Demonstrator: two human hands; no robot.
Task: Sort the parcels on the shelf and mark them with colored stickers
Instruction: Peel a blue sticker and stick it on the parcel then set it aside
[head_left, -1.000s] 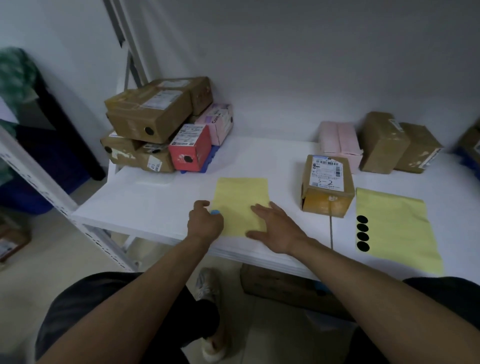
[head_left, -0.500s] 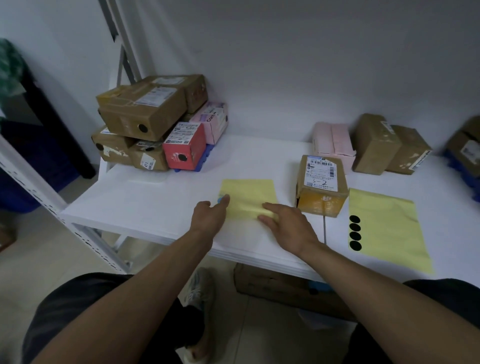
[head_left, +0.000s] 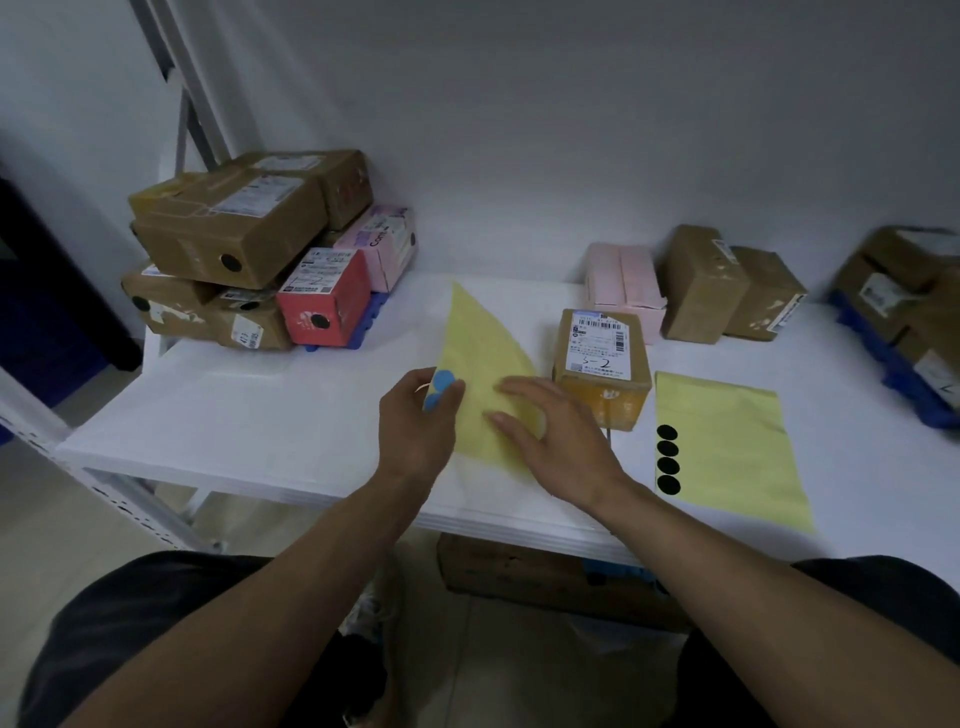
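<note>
My left hand pinches a round blue sticker, right hand flat on the yellow backing sheet. The stacked cardboard parcels wear black dots; the labelled brown parcel looks unmarked.

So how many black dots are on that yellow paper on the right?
4 black dots, in one column along the left edge of the right yellow sheet, toward its near end. None looks hidden.

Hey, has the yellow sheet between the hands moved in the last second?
Yes. The yellow sheet lay flat; now its left side curls up off the shelf, tip past the far edge of the labelled parcel beside it.
</note>
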